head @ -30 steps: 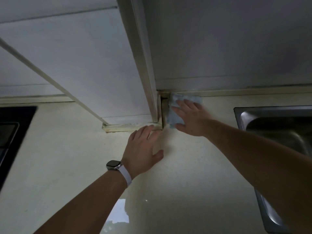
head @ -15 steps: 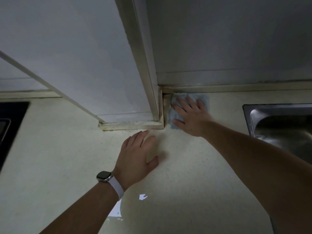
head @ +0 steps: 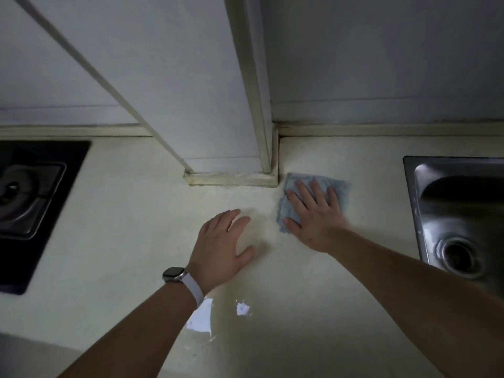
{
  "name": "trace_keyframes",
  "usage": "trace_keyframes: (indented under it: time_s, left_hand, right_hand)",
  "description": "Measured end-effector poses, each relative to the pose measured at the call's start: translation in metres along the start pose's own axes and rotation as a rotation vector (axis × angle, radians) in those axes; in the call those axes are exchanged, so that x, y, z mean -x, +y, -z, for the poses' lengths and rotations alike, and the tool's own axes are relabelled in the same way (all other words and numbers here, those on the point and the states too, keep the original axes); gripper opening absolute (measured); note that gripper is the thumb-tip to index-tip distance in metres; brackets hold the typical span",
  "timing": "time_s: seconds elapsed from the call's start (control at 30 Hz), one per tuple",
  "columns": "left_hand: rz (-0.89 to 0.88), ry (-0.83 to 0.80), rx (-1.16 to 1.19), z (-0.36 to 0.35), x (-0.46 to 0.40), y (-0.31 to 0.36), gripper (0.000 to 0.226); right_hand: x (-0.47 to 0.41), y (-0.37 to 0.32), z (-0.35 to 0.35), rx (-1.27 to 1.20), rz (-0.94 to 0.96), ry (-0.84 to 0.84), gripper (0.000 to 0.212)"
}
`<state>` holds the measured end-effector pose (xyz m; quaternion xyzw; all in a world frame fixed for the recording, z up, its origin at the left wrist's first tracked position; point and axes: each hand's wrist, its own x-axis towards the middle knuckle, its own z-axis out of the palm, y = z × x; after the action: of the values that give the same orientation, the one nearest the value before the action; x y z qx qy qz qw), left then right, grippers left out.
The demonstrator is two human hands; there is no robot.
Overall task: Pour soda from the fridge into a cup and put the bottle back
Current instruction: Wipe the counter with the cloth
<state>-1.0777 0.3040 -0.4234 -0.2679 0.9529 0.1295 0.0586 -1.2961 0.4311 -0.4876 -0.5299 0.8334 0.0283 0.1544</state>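
A pale speckled counter (head: 122, 241) fills the frame, steel sink (head: 458, 214) at right, black stove (head: 32, 208) at left. Right hand (head: 313, 214), centre-right, lies flat, fingers spread, pressing a soft blue cloth (head: 342, 190). Left hand (head: 221, 246) rests open-palmed beside it; no bottle or cup in view

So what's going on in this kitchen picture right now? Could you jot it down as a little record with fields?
surface: pale countertop
right hand: flat on a blue cloth, pressing it to the countertop
left hand: open, palm down on the countertop, beside the cloth, not touching it
wrist: watch on the left arm
left of scene: black stove
right of scene: steel sink
soda bottle, cup: not in view
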Motion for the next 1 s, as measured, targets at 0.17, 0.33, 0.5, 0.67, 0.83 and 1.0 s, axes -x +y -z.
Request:
trace_keyframes:
  time_s: [0.17, 0.33, 0.5, 0.67, 0.83, 1.0]
  left_hand:
    - [0.073, 0.063, 0.022, 0.008, 0.033, -0.002, 0.062]
    - [0.129, 0.097, 0.008, 0.005, 0.07, -0.008, 0.06]
    - [0.145, 0.089, 0.022, -0.005, 0.096, -0.026, 0.06]
    - [0.13, 0.068, 0.036, -0.009, 0.109, -0.058, 0.06]
    - [0.067, 0.056, 0.066, -0.01, 0.12, -0.107, 0.059]
    - [0.0, 0.057, 0.09, -0.008, 0.13, -0.16, 0.058]
  right_hand:
    - [0.019, -0.026, -0.008, -0.006, 0.043, -0.014, 0.076]
    - [0.035, -0.048, -0.017, 0.007, 0.111, -0.022, 0.076]
    - [0.058, -0.085, -0.024, 0.024, 0.157, -0.038, 0.077]
    - [0.079, -0.134, -0.042, -0.002, 0.185, 0.033, 0.075]
    - [0.091, -0.192, -0.051, -0.017, 0.16, 0.042, 0.076]
    - [0.086, -0.25, -0.057, -0.004, 0.139, 0.038, 0.076]
